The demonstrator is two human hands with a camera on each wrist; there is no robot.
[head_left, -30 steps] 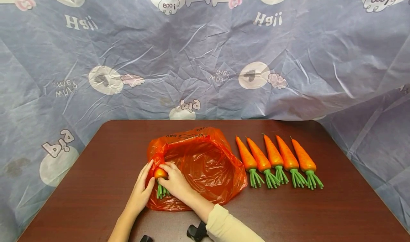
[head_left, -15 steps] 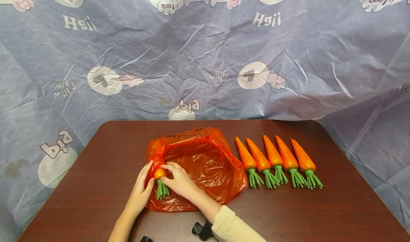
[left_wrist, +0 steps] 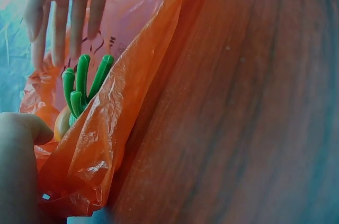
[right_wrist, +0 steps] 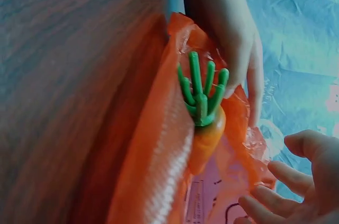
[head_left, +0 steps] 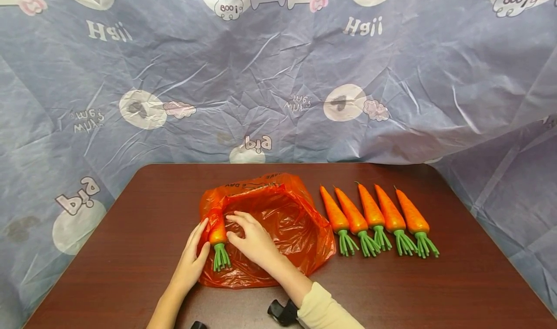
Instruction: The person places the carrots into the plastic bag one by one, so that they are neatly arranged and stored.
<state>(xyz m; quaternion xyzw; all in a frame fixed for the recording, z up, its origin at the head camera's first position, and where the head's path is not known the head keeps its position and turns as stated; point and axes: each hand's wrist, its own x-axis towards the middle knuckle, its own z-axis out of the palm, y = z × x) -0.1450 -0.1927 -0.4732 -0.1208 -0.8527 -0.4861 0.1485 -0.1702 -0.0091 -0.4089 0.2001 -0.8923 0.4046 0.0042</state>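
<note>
An orange plastic bag (head_left: 278, 222) lies with its mouth spread wide toward me. Inside its left side rests a carrot (head_left: 217, 233) with green stalks pointing toward me. My left hand (head_left: 191, 256) holds the bag's left edge, thumb on the inner side beside the carrot and fingers along the outside. My right hand (head_left: 254, 239) hovers over the bag's mouth just right of the carrot, fingers spread and holding nothing. In the right wrist view the carrot (right_wrist: 206, 139) stands apart from the right hand (right_wrist: 307, 181), its tip hidden down in the bag.
Several more carrots (head_left: 370, 208) lie in a row to the right of the bag on the brown table (head_left: 391, 290). A printed grey-blue cloth (head_left: 278, 77) hangs behind the table. A black wrist device (head_left: 283, 312) sits by the right sleeve (head_left: 324, 307).
My right hand has let go of the carrot and drawn back to the right, its fingers opening. The carrot stays in the bag's left side, and the left hand keeps its place.
</note>
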